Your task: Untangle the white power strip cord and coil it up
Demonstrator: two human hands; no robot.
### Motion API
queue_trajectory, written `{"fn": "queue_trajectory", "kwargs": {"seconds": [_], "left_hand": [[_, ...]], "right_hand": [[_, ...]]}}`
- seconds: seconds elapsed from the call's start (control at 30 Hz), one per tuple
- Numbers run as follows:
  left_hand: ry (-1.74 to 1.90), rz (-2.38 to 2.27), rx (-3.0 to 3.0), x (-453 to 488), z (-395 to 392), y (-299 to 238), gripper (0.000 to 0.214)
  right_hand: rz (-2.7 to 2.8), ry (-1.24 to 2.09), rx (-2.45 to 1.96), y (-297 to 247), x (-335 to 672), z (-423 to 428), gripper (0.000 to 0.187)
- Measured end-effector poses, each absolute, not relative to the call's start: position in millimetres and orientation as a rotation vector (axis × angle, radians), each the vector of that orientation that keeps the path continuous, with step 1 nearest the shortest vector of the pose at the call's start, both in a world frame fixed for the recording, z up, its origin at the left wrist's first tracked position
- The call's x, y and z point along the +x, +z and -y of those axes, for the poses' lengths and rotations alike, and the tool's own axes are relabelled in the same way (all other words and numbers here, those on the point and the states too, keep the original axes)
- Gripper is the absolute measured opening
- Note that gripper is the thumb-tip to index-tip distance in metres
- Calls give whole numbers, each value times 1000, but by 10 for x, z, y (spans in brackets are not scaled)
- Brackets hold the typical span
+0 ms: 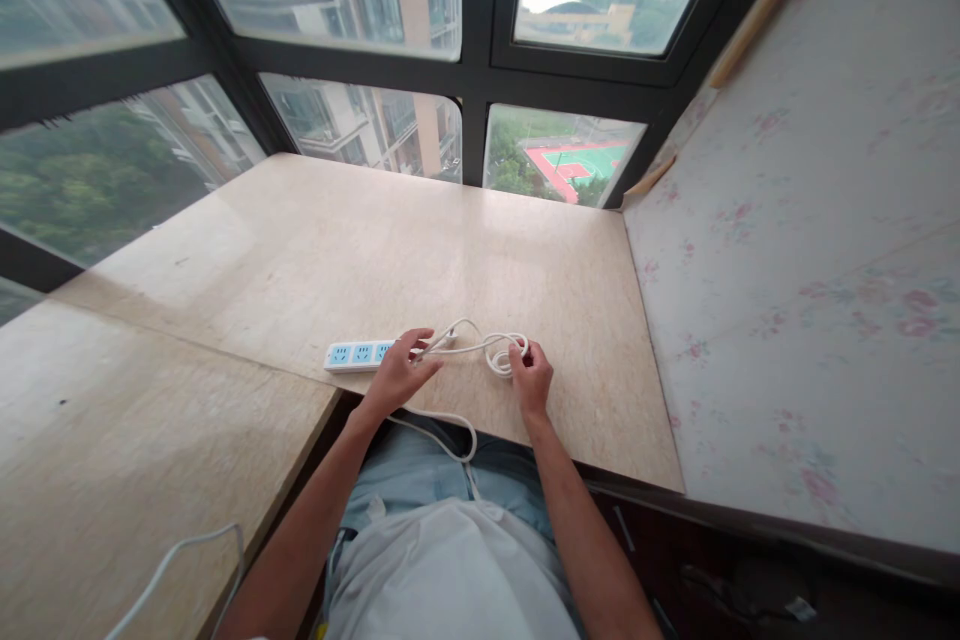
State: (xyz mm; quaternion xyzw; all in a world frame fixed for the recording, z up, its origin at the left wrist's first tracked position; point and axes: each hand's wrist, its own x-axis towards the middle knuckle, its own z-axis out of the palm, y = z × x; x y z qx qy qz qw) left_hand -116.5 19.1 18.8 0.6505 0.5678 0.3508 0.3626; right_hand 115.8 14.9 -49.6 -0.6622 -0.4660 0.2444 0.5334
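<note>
Loop of white cord [475, 440] droops past the window ledge [570, 270]'s near edge. Right hand [532, 378]'s pinching the coil [488, 360]; left hand [397, 372]'s half-open, can't really tell if it's gripping cord. Power strip [362, 354] sits just left, windows [566, 150] far back.

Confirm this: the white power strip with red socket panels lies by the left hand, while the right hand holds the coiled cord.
The colour is wrong: the head view shows light blue socket panels, not red. The white power strip lies by the left hand, and the right hand holds the coiled cord.
</note>
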Motion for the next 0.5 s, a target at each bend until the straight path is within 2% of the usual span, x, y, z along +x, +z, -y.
{"fn": "queue_trajectory", "kwargs": {"seconds": [0.13,0.27,0.4,0.5], "left_hand": [[1033,-1687,1893,-1278,131,1,42],[1257,-2067,1844,-1302,538,-206,43],[1300,-2363,1471,-1272,827,-475,79],[1184,-2336,1100,-1235,873,-632,104]], "right_hand": [[1086,583,-1598,-496,1152,-142,32],[1096,585,-1607,-512,1154,-133,33],[1094,594,-1612,-522,1156,-126,34],[1095,606,-1610,-521,1154,-127,35]]}}
